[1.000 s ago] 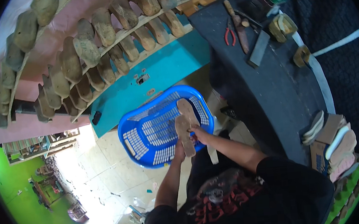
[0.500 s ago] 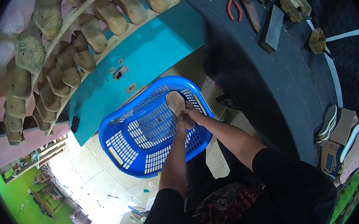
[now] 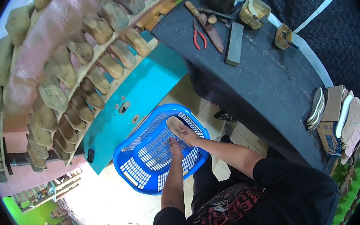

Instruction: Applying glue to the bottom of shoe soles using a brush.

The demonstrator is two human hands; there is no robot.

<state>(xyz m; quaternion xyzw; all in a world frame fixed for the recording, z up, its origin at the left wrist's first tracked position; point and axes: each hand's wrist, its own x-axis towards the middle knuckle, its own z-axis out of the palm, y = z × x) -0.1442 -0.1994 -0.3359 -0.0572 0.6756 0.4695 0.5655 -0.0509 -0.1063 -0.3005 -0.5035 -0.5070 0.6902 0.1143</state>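
A tan, sole-shaped piece, like a shoe sole (image 3: 174,123), is held in my right hand (image 3: 188,136) above a blue plastic basket (image 3: 124,157). The fingers of that hand are wrapped over its middle, and its rounded end points away from me. My left hand (image 3: 175,148) is just left of the sole, over the basket, with its fingers slightly apart and nothing visible in them. The hand covers part of the sole's near end.
Wooden shoe lasts (image 3: 63,67) line racks at the left, above a turquoise panel (image 3: 143,83). On the dark-covered table (image 3: 268,92) lie red-handled pliers (image 3: 199,38), a grey block (image 3: 234,43), small tubs (image 3: 255,13) and a carton (image 3: 329,121) with several soles.
My left hand has come off the sole, while my right hand keeps hold of it. The view has shifted, bringing more of the lasts into sight.
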